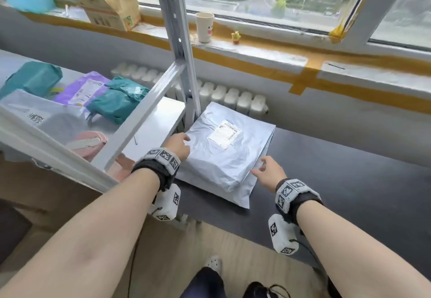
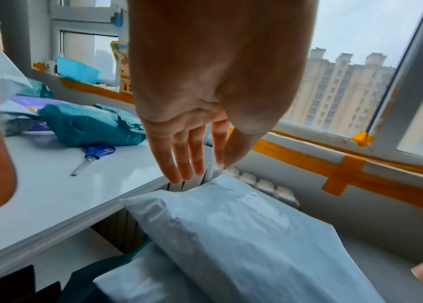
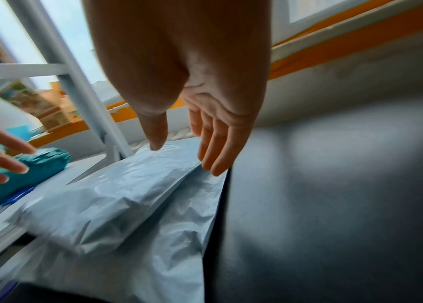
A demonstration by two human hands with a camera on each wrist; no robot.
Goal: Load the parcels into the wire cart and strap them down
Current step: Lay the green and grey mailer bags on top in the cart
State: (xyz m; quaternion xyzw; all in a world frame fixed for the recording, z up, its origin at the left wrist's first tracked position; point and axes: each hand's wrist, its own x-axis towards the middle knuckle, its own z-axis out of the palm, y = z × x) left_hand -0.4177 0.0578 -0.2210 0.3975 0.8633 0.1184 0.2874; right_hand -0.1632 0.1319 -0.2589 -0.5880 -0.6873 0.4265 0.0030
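Bare dark table [image 1: 338, 181] lies open from 3 to 5 o'clock of the grey parcel [image 1: 224, 157]. At 9 to 11 o'clock, the shelf upright [image 1: 186, 64] and shelf board [image 1: 149, 134] obstruct passage.

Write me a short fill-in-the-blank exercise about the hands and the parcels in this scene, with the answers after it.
1. Both hands reach for the grey parcel, which bears a ____ label.
2. The left hand is at the parcel's ____ edge.
3. The scissors have ____ handles.
4. The paper cup stands on the ____.

Answers: white; left; blue; windowsill
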